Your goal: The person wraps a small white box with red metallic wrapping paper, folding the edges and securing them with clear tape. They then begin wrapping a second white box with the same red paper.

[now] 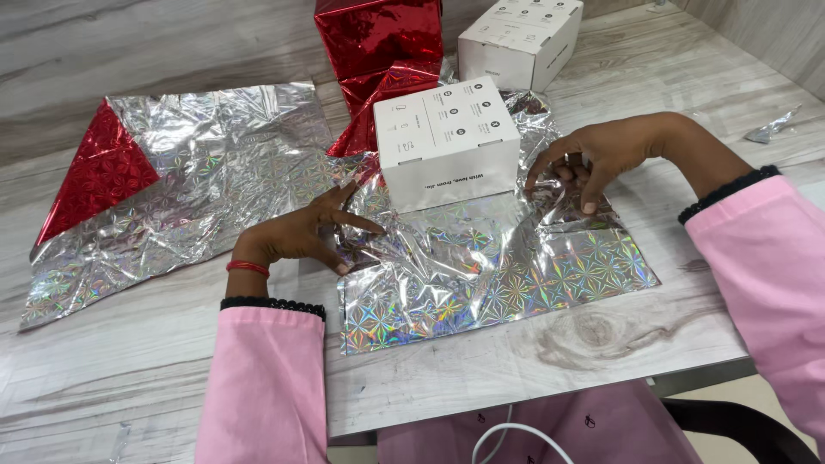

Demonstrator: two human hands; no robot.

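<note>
A white cardboard box (pixel 447 137) stands on a sheet of shiny silver holographic wrapping foil (pixel 498 275) in the middle of the table. My left hand (pixel 301 234) rests on the foil at the box's left side, fingers spread and pinching the crinkled edge. My right hand (pixel 593 155) presses on the foil at the box's right side, fingertips gripping a crumpled fold. Both sleeves are pink, and a red bangle sits on the left wrist.
A larger silver foil sheet (pixel 189 180) with a red folded corner (pixel 99 172) lies to the left. A red foil-wrapped box (pixel 378 39) and a second white box (pixel 520 39) stand at the back. A foil scrap (pixel 771 127) lies far right. Near me runs the table's front edge (pixel 601 387).
</note>
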